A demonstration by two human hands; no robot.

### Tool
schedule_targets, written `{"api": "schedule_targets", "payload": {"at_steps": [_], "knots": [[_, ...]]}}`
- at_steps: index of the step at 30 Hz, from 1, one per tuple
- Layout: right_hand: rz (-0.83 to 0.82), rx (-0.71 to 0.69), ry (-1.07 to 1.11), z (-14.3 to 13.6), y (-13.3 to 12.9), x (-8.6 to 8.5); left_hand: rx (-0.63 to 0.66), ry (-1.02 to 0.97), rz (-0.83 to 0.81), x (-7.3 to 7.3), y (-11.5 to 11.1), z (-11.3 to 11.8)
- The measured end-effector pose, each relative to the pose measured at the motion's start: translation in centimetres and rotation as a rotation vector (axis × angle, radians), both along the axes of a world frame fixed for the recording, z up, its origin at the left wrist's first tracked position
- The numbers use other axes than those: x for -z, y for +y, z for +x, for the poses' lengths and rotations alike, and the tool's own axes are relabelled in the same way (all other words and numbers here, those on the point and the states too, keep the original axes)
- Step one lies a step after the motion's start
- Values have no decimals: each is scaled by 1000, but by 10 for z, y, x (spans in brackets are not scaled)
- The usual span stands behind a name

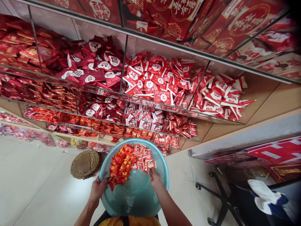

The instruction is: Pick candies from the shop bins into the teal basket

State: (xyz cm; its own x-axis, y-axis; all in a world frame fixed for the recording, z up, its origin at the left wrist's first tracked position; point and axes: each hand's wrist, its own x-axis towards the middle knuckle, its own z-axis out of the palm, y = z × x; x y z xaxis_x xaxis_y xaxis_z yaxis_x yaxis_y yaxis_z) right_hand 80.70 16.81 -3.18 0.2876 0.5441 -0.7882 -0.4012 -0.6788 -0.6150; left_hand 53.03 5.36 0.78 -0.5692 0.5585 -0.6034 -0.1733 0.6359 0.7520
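A round, light-blue plastic basket [141, 201] with slotted walls is in front of my body. My left hand [98, 189] grips its left rim, thumb on the inside. Glossy red-orange wrapped candies [121, 164] are heaped in the left half of the basket. Beside them, small flat red-and-cream candy packets [142, 157] lie at the back right. My right hand [154, 178] reaches inside the basket with fingers stretched out, its tips at the nearest of these packets.
Glass-fronted shelves [124, 66] filled with red candy packets stand ahead. A round woven straw stool [85, 164] sits on the tiled floor at the left. To the right is a wheeled chair base [223, 194] with white and blue cloth [265, 194] nearby.
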Motion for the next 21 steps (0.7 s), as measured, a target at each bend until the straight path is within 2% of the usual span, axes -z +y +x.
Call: {"api": "schedule_targets", "payload": {"at_steps": [6,9,12,15,16,18,21], "knots": [[47,-75,-13,1,-7,-6,19,6,26,-1,-1,0],[147,-114,-124,6,0,-14,14,2,27,-1,-1,1],[332,-160,-306,20,35,-32,15,16,21,-3,0,2],[612,-372,-673,35,89,-52,25,25,-5,-8,1,4],[644,-460,-762,39,107,-57,26,18,-6,-9,1,5],[656,-545,-824,40,137,-63,22,10,-3,-11,2,6],[619,-601,-845,31,166,-60,24,30,-4,-14,1,6]]}}
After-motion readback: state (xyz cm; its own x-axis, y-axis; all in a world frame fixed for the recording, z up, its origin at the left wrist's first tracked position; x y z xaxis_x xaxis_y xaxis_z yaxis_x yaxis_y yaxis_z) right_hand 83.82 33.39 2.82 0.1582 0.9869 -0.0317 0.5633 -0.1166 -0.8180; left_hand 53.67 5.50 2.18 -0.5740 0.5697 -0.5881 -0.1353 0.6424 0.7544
